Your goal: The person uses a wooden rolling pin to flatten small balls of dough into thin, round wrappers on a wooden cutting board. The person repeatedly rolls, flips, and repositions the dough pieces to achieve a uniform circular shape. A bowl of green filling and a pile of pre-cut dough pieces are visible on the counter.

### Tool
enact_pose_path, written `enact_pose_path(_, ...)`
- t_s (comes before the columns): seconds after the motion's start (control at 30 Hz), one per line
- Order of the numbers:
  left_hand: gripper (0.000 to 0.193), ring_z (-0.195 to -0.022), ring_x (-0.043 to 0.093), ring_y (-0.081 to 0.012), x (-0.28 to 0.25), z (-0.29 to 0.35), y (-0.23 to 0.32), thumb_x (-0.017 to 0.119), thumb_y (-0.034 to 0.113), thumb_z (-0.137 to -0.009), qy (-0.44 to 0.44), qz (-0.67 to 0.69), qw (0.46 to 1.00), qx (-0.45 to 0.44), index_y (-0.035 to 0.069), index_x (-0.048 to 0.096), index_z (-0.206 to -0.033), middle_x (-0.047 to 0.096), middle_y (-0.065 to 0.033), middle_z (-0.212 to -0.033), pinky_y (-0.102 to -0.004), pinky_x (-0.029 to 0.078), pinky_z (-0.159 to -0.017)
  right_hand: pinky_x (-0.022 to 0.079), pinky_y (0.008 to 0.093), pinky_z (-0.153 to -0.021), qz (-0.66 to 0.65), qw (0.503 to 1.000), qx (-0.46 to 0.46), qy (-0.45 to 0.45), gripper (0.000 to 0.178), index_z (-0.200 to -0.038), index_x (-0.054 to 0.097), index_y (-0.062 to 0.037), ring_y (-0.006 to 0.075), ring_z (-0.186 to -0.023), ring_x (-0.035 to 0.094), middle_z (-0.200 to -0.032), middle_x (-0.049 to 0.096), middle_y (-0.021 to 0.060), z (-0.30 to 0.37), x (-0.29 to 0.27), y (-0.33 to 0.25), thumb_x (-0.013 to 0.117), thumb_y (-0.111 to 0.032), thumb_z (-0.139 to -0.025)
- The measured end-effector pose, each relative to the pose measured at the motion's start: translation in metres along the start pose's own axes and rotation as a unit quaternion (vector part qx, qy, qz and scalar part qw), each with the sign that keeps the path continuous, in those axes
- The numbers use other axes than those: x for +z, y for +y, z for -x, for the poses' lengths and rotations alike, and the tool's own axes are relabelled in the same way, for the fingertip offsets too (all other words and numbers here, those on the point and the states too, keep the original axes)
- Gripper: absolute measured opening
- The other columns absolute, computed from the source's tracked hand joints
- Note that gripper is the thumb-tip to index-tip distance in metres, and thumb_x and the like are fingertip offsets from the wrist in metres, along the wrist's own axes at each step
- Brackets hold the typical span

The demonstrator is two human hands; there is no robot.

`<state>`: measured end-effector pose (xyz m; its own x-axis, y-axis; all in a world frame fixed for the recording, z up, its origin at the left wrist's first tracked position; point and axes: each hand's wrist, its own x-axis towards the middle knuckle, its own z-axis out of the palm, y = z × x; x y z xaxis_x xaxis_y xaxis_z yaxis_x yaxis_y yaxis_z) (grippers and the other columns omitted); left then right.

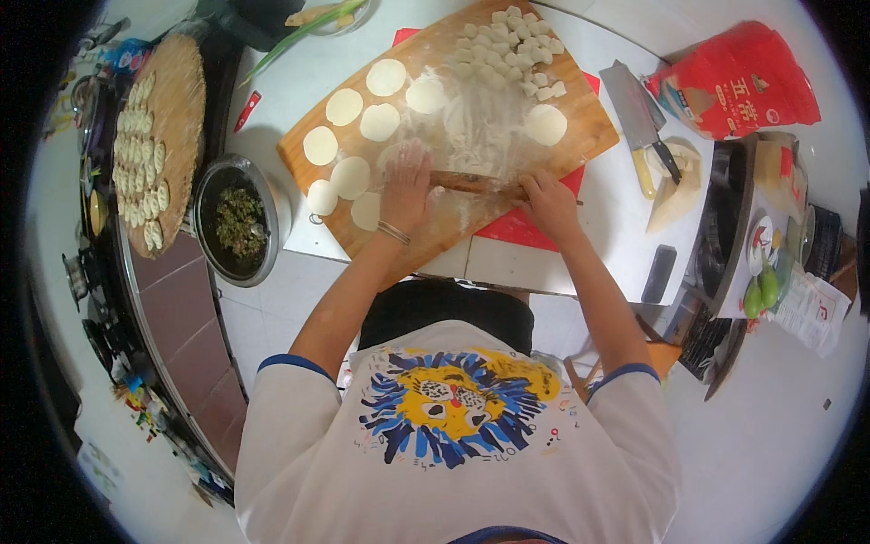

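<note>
A wooden rolling pin lies across the floured wooden board. My right hand is closed around its right end. At the pin's left end lies my left hand, slightly blurred, fingers stretched forward and flat; what is under the palm is hidden. Several flat round dough wrappers lie on the board's left part, some close beside my left hand. One more wrapper sits at the right. Toward the far end is a cluster of small floured dough pieces.
To the left stand a metal bowl of chopped green filling and a round board of shaped dumplings. A small red knife lies nearby. On the right are a cleaver, a black-handled knife, a red bag and a phone.
</note>
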<state>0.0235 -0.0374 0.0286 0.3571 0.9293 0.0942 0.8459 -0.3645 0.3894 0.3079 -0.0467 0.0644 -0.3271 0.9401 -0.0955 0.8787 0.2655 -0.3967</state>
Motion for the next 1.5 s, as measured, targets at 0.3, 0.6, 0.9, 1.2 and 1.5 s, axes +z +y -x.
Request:
enact_pose_path(0.3, 0.068, -0.141, 0.025, -0.0395, -0.006, -0.036, 0.015, 0.053, 0.028, -0.09, -0.06, -0.019, 0.998, -0.031, 0.003, 0.027, -0.148, 0.022, -0.0193, -0.155, -0.05, 0.017, -0.117, 0.017, 0.0589, -0.112, 0.142, 0.98, 0.037, 0.132, 0.064, -0.142, 0.042, -0.0128, 0.0374, -0.141, 0.024, -0.155, 0.025, 0.0171, -0.018, 0.028, 0.015, 0.056, -0.046, -0.089)
enact_pose_path(0.6, 0.065, -0.143, 0.021, -0.0388, -0.005, -0.055, 0.009, 0.049, 0.033, -0.095, -0.019, -0.026, 0.994, -0.108, 0.002, 0.027, -0.148, 0.021, -0.021, -0.155, -0.0491, 0.017, -0.117, 0.011, 0.0625, -0.113, 0.157, 0.979, 0.035, 0.128, 0.062, -0.143, 0.042, -0.0145, 0.0348, -0.145, 0.016, -0.157, 0.021, 0.0162, -0.059, 0.019, 0.009, 0.054, -0.045, -0.09)
enact_pose_path(0.9, 0.069, -0.135, 0.033, -0.0429, -0.025, -0.02, 0.033, 0.062, 0.029, -0.083, 0.078, 0.036, 0.994, -0.061, 0.0, 0.037, -0.141, 0.036, -0.0258, -0.144, -0.0511, 0.027, -0.111, 0.043, 0.0457, -0.086, 0.015, 0.999, 0.017, -0.028, 0.031, -0.108, 0.057, -0.0077, 0.0333, -0.098, 0.056, -0.106, 0.058, 0.0124, -0.011, 0.018, 0.01, 0.065, -0.027, -0.085)
enact_pose_path(1.2, 0.052, -0.103, 0.056, -0.0339, 0.024, -0.046, 0.077, 0.07, 0.021, -0.073, -0.075, 0.003, 0.994, -0.085, 0.0, 0.053, -0.117, 0.054, -0.0182, -0.115, -0.0431, 0.046, -0.089, 0.047, 0.046, -0.074, -0.152, 0.977, 0.101, 0.107, 0.026, -0.104, 0.055, -0.0031, 0.038, -0.087, 0.058, -0.097, 0.058, 0.0158, 0.001, -0.004, 0.02, 0.067, -0.017, -0.085)
enact_pose_path(1.5, 0.062, -0.132, 0.037, -0.0411, 0.001, -0.019, 0.024, 0.062, 0.024, -0.084, 0.111, 0.029, 0.992, 0.045, 0.001, 0.042, -0.138, 0.037, -0.0213, -0.146, -0.0512, 0.033, -0.108, 0.047, 0.0427, -0.076, -0.011, 0.999, -0.022, 0.036, 0.029, -0.105, 0.058, -0.0093, 0.0332, -0.091, 0.059, -0.098, 0.059, 0.0128, 0.006, -0.02, 0.048, 0.071, -0.02, -0.081)
